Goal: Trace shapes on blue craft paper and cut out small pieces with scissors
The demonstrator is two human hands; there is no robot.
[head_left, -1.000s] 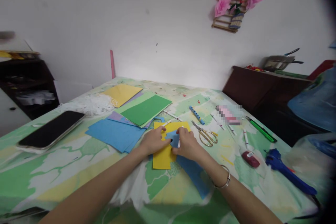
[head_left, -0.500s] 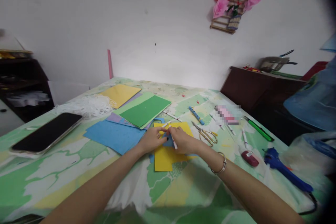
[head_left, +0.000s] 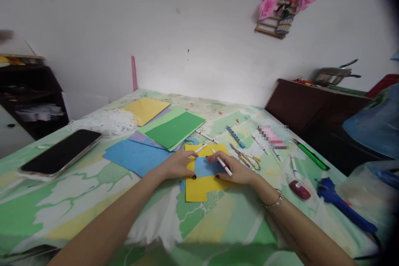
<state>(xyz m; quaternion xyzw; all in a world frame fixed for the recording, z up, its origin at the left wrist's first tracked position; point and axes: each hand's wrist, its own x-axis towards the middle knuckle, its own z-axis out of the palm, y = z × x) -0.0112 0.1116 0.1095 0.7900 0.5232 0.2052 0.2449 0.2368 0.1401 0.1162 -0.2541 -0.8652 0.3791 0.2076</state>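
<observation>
A yellow foam sheet (head_left: 196, 192) with a notched lower edge lies before me, and a smaller blue piece (head_left: 207, 167) rests on it. My left hand (head_left: 177, 165) is at the blue piece's left side, thumb and fingers apart on the sheets. Tucked in my right hand (head_left: 237, 169) is a white marker (head_left: 225, 165) with a red band; its thumb and index finger touch the blue piece's right side. Another white pen (head_left: 198, 150) lies by my left fingertips. Gold-handled scissors (head_left: 246, 160) lie beyond my right hand.
Blue sheets (head_left: 137, 158), green sheets (head_left: 176, 129) and a phone (head_left: 62, 151) are on the left. Rightward lie a blue flute-shaped pen (head_left: 235, 136), a green cutter (head_left: 311, 154), a dark red mouse-shaped object (head_left: 299, 189) and a blue glue gun (head_left: 346, 208).
My hands have moved apart, from close together over the blue piece to its two sides, uncovering more of it. The marker has moved right with my right hand. The view has shifted slightly.
</observation>
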